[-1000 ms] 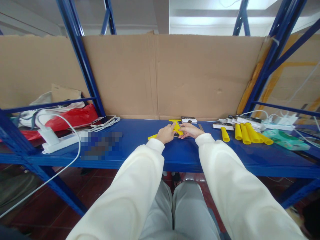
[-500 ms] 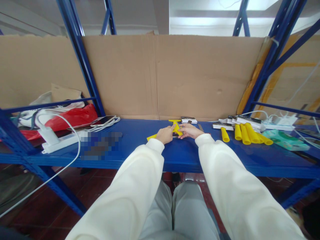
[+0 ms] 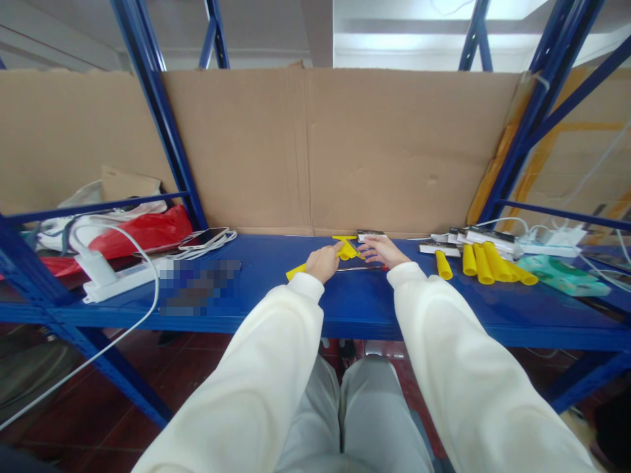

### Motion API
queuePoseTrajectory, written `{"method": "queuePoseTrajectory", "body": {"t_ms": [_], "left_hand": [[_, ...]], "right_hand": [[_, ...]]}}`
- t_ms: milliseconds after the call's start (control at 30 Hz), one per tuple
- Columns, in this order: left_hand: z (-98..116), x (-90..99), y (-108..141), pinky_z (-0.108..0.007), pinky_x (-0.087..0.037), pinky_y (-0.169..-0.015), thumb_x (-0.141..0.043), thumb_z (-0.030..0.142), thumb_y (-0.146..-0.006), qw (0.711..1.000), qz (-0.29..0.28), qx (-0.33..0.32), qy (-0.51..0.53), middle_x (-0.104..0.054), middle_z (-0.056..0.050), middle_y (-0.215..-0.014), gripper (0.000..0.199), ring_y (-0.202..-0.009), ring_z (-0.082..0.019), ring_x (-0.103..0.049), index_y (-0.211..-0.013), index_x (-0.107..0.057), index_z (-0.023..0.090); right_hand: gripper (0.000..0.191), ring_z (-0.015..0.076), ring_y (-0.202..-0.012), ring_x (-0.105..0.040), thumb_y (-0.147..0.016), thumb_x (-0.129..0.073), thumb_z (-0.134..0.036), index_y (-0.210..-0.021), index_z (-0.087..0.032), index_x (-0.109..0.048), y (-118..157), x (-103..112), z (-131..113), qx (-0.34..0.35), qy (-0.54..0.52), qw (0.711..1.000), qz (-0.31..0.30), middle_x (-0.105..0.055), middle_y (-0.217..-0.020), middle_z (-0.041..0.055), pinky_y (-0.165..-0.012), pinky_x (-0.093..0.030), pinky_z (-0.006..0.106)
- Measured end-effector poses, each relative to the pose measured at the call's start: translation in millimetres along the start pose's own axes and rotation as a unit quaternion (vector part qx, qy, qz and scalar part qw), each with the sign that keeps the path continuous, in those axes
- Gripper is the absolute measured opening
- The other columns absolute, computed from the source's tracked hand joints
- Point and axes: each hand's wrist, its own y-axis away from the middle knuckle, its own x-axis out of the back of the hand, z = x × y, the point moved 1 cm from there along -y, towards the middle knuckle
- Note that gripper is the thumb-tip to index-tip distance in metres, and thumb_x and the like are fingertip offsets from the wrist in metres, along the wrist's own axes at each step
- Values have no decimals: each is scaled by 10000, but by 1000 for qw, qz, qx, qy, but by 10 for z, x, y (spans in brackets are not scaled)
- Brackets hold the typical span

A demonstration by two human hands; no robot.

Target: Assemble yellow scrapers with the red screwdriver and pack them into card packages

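Note:
My left hand (image 3: pixel 323 263) is closed around the handle of a yellow scraper (image 3: pixel 349 250). Its handle end sticks out to the left of the fist, and the wide yellow head points right. My right hand (image 3: pixel 382 251) is beside the head with fingers apart; whether a fingertip touches it I cannot tell. Below both hands lies a thin dark rod (image 3: pixel 359 268) with a red end near my right palm. Just behind them are a flat yellow strip (image 3: pixel 344 237) and a small black-and-white box (image 3: pixel 371 234).
To the right lie several yellow tubular handles (image 3: pixel 486 264), white boxes (image 3: pixel 490 238) and a green packet (image 3: pixel 562 276). At the left are a power strip (image 3: pixel 123 279) with a cable, a phone (image 3: pixel 204 238) and a red bag (image 3: pixel 148 230). A cardboard wall (image 3: pixel 315 151) closes the back.
My right hand has let go of the scraper head and drawn slightly right, fingers spreading. The head has tilted, and the thin rod beneath now shows. My left hand keeps its grip.

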Motion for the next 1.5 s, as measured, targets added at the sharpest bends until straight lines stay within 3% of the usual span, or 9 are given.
{"method": "queuePoseTrajectory", "body": {"t_ms": [100,167,300,600,867,1233,1500], "left_hand": [[-9,13,11,-365,-515,-969,-450,196,-961,1000,3,13,0,-670,-104,-1333,559,-1161,-265,-671,-1516,-467,263],[-12,23,19,-366,-518,-960,-432,189,-962,1000,6,22,-1,-669,-108,-1332,560,-1150,-267,-675,-1517,-467,252],[-12,43,29,-363,-526,-937,-412,185,-961,999,15,36,-2,-666,-113,-1330,564,-1129,-267,-682,-1519,-466,253],[-15,32,18,-365,-526,-939,-420,188,-955,999,12,41,2,-669,-107,-1329,565,-1119,-265,-684,-1513,-474,260],[-19,22,13,-372,-525,-959,-440,192,-947,999,9,39,8,-675,-96,-1329,570,-1134,-266,-681,-1509,-482,275],[-20,22,10,-362,-516,-987,-461,199,-947,999,5,38,14,-672,-88,-1340,568,-1168,-258,-668,-1508,-483,281],[-11,32,13,-350,-495,-1012,-474,202,-942,999,1,46,29,-674,-72,-1341,576,-1190,-257,-657,-1510,-483,292]], "right_hand": [[376,223,-1025,-704,-844,-552,-141,-1200,-159,-671,-114,232,81,27,157,971,180,-742,-1142,134,-922,-549,361],[413,264,-1200,-633,-813,-532,-105,-1178,-159,-716,-147,356,132,24,262,942,208,-715,-1223,148,-1039,-468,398],[435,321,-1295,-558,-806,-545,-102,-1159,-243,-757,-124,465,190,-18,381,906,183,-678,-1303,130,-1093,-382,523],[488,337,-1345,-464,-847,-497,-126,-1263,-265,-709,-75,405,191,-39,504,856,106,-607,-1381,141,-1084,-326,602],[481,351,-1353,-450,-841,-487,-111,-1249,-239,-707,-45,389,165,-41,520,849,87,-569,-1427,152,-1079,-308,646],[298,299,-1169,-582,-840,-561,-107,-987,-247,-779,-24,359,95,-29,532,837,125,-721,-1128,104,-1046,-308,607],[250,290,-1167,-577,-847,-589,-139,-966,-248,-781,1,354,69,-21,538,836,107,-723,-1122,92,-1032,-322,555]]}}
